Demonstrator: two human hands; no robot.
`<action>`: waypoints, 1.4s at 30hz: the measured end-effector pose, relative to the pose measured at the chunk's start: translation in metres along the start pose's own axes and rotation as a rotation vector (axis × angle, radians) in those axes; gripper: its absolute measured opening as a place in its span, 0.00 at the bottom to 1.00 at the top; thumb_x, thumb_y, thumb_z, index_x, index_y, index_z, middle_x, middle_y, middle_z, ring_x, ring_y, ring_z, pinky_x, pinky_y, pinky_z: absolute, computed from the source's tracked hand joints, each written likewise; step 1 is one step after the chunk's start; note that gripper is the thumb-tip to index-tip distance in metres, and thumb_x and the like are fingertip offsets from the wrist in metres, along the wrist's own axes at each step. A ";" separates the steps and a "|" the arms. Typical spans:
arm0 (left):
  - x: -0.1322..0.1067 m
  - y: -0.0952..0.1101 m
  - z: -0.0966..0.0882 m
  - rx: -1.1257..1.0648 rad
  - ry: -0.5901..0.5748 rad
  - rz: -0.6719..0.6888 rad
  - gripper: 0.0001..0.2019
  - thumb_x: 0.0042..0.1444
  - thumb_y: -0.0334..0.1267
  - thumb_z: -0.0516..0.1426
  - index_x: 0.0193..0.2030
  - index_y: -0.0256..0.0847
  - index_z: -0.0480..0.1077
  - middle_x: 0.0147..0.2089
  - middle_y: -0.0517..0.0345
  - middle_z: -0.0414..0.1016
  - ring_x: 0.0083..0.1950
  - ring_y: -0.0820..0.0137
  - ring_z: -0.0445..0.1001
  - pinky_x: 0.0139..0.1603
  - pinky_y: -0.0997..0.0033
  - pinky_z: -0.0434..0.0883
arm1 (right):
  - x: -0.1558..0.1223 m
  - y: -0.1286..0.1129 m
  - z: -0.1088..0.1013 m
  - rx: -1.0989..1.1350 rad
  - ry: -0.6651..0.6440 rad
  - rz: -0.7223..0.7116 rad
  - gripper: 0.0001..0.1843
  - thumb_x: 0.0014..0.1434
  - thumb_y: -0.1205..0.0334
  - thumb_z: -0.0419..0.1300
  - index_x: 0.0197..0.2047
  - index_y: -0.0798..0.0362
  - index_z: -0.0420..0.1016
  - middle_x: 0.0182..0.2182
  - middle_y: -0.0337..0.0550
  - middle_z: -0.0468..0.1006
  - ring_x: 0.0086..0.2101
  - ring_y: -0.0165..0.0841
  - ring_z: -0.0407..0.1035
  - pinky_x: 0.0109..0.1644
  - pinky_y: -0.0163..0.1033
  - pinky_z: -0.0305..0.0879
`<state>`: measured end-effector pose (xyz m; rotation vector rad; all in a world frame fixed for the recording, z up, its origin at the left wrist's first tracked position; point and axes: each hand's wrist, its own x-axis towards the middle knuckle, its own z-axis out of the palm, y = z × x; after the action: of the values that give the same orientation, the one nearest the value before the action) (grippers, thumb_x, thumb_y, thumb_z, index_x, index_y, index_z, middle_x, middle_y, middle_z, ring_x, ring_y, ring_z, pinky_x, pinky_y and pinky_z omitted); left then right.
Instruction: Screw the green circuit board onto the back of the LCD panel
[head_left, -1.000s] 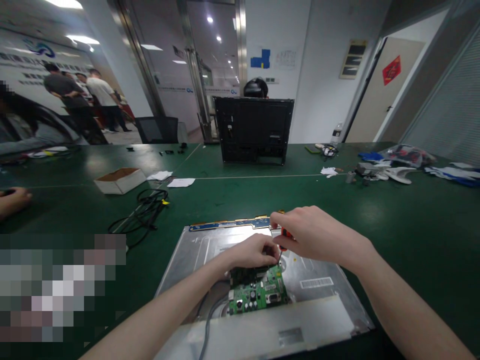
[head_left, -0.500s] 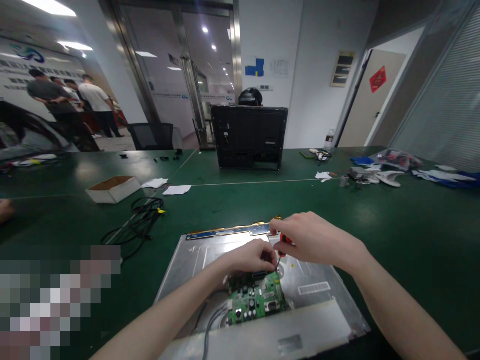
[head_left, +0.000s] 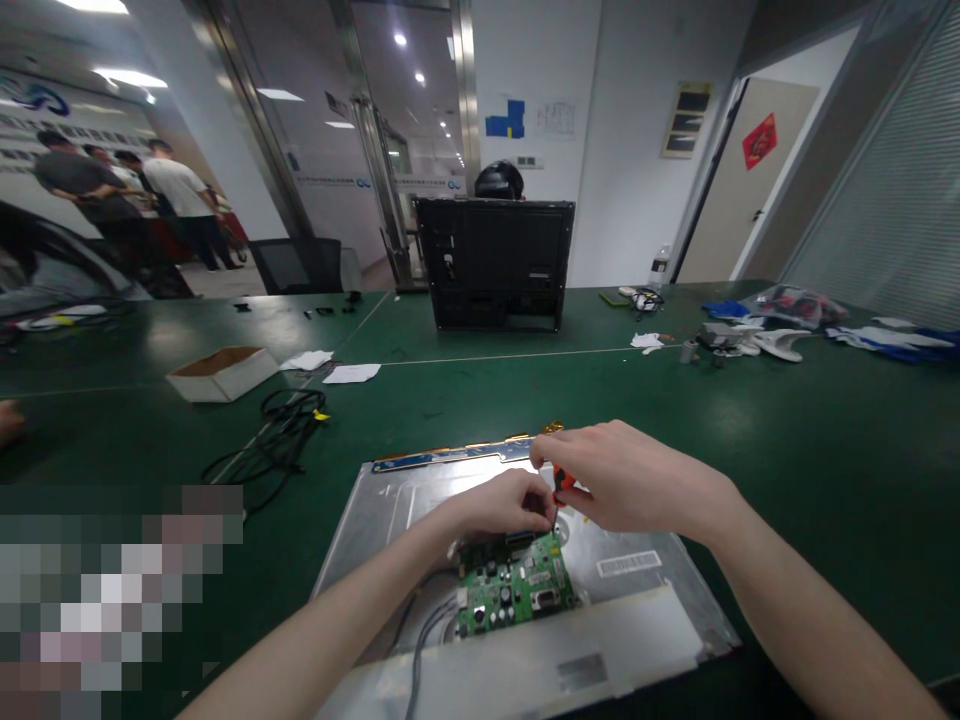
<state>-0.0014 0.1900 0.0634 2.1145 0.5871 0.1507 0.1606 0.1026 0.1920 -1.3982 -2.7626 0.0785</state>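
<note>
Gripping the screwdriver (head_left: 561, 482), our right fingers (head_left: 546, 449) curl tightly; our left fingers (head_left: 536, 521) bunch beside its shaft, and whether they hold anything we cannot tell. Just below them, the circuit board (head_left: 517, 588) could get scratched if uneven pressure makes the tip skid.

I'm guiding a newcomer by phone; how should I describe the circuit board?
On the green table lies a big silver panel. On it, just nearer the viewer than the left hand, sits the circuit board. Unlike the thin blue strip at the panel's far edge, it is bright green and broad.
</note>
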 end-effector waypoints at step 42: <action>-0.003 -0.003 0.004 0.044 0.002 -0.013 0.02 0.47 0.29 0.60 0.30 0.37 0.72 0.28 0.63 0.71 0.32 0.71 0.70 0.33 0.77 0.64 | 0.001 0.003 0.000 0.078 -0.041 -0.018 0.06 0.60 0.63 0.56 0.42 0.50 0.68 0.35 0.40 0.78 0.32 0.34 0.70 0.30 0.36 0.54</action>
<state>-0.0039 0.1871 0.0595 2.1531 0.6101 0.1338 0.1621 0.1050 0.1923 -1.3680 -2.7711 0.2142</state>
